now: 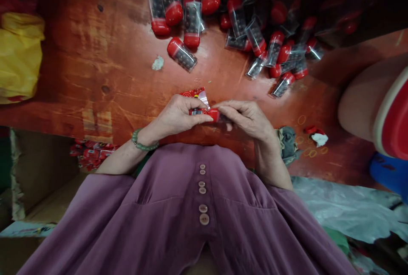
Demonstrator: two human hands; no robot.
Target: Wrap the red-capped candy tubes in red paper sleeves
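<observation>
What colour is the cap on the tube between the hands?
The cap is red, as the head view shows.

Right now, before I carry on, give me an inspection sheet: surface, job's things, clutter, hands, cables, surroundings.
Surface: reddish-brown table, scuffed, with dark spots.
Job's things: red-capped tube and red printed packaging at the hands; loose tubes of dark balls lie toward the far side, the back ones in shadow.
Clutter: two white scraps, dark cloth, yellowish bands.
Hands: left hand holds the packaging by the tube's cap; right hand holds the tube's dark end, partly hidden.
Cables: nothing seen.
Surroundings: yellow bag left, red-lidded tub right, cardboard box lower left.
</observation>
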